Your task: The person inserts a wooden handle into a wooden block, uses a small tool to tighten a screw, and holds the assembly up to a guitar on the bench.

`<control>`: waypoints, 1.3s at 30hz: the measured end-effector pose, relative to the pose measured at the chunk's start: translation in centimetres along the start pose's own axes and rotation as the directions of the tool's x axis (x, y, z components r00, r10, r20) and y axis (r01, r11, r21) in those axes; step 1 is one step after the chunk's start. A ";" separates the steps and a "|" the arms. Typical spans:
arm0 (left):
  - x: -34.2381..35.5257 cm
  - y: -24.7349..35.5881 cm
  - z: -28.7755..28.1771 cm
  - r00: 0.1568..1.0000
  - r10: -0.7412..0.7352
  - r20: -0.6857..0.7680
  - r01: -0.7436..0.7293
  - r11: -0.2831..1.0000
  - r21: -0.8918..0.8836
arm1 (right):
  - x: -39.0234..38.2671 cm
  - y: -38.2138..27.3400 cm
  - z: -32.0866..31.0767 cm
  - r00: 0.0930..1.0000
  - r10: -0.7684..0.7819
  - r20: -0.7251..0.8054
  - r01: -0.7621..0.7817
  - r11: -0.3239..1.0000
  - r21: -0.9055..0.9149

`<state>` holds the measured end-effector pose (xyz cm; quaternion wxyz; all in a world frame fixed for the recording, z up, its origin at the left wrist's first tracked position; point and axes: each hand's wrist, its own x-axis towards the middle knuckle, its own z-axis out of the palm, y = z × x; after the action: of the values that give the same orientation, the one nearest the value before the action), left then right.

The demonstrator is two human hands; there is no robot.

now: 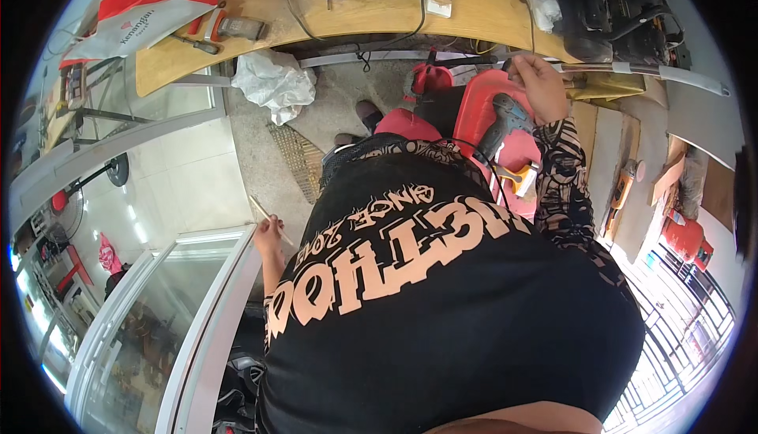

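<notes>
Poking out both sides of the left hand, a thin pale stick sits pinched in its curled fingers, beside the black shirt. Well apart, forward and to the right, the right hand is half closed at the upper edge of a red tray; whether it grips anything, I cannot tell. Just beside it lies a grey power tool. Beyond stretches the wooden worktop.
</notes>
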<state>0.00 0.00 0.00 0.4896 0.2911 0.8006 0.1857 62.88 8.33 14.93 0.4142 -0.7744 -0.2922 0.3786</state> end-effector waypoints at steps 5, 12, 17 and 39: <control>-5.2 0.3 -1.5 0.988 -0.143 -0.050 0.150 0.972 0.179 | -2.9 2.3 1.1 0.998 0.022 0.065 -0.013 0.991 -0.131; -2.9 -0.1 -0.1 0.988 -0.112 -0.106 0.123 0.986 0.109 | -0.1 1.4 3.0 0.994 -0.069 0.085 0.084 0.978 -0.189; -3.6 -2.5 0.2 0.984 -0.106 -0.142 0.115 0.992 0.058 | 2.4 0.5 4.4 0.980 -0.142 0.141 0.167 0.967 -0.190; -2.6 -3.6 6.1 0.928 -0.018 -0.371 0.114 0.964 0.239 | 29.6 -13.6 10.5 0.853 -0.518 0.062 0.496 0.767 -0.408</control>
<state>5.32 -4.39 -3.09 0.2962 0.2849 0.9044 0.1149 68.35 42.04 12.57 0.3373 -0.7457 -0.5515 0.1617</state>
